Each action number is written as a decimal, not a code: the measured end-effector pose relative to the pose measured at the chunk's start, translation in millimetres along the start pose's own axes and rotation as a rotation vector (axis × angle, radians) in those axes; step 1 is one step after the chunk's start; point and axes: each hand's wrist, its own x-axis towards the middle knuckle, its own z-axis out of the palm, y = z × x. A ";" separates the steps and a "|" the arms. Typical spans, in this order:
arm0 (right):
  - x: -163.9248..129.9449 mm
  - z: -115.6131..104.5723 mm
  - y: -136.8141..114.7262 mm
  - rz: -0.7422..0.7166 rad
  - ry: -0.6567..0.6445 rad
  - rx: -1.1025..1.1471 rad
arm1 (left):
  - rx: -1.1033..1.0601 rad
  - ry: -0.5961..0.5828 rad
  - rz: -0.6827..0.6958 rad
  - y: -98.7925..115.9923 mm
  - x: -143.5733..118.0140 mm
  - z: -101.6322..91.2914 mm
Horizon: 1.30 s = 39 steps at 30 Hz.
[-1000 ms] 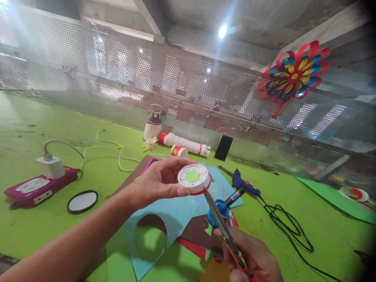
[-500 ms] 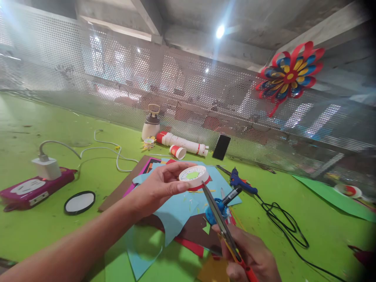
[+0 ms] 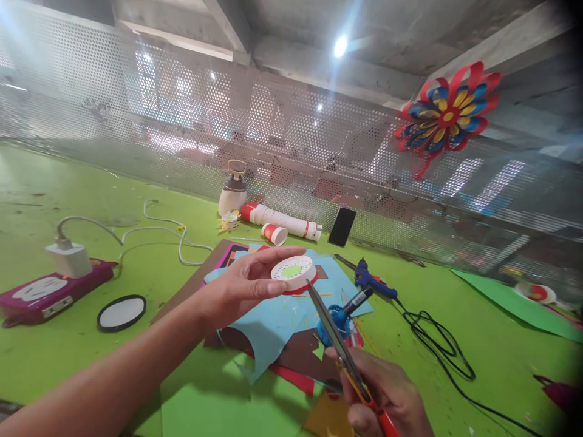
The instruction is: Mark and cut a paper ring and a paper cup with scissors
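The left hand (image 3: 241, 285) is gripping one round paper cup (image 3: 294, 274) between thumb and fingertips, holding it up over the blue paper sheet (image 3: 277, 321), while the right hand (image 3: 387, 394) is closed around one pair of scissors (image 3: 337, 340), blade tips touching the cup's red rim. Bare green table (image 3: 455, 315) is lying open to the right, crossed by one black cord (image 3: 437, 346); one glue gun (image 3: 371, 280), one phone (image 3: 342, 226) and one paper flower (image 3: 449, 115) are sitting well apart.

power strip (image 3: 48, 290) left of paper sheets (image 3: 282, 315), glue gun (image 3: 371, 280) right, phone (image 3: 342, 227) behind
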 end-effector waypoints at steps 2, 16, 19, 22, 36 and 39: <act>-0.8 -1.2 0.3 0.011 -0.007 0.007 | 0.025 -0.038 -0.024 2.2 -0.4 -4.9; -0.7 -5.5 -2.9 0.117 -0.073 0.087 | 0.103 -0.094 -0.064 4.5 2.3 -19.8; 0.3 -4.0 -3.7 0.147 -0.103 0.174 | 0.120 -0.082 -0.029 4.6 3.1 -18.2; -1.3 -1.4 0.3 0.170 -0.125 0.274 | 0.134 -0.016 -0.022 5.9 2.6 -17.8; 9.0 -0.2 -3.3 -0.124 0.000 -0.214 | 0.181 0.100 0.001 3.3 4.0 -13.3; 9.1 -6.2 1.6 -0.223 -0.037 -0.346 | 0.183 0.047 0.034 2.4 4.2 -14.4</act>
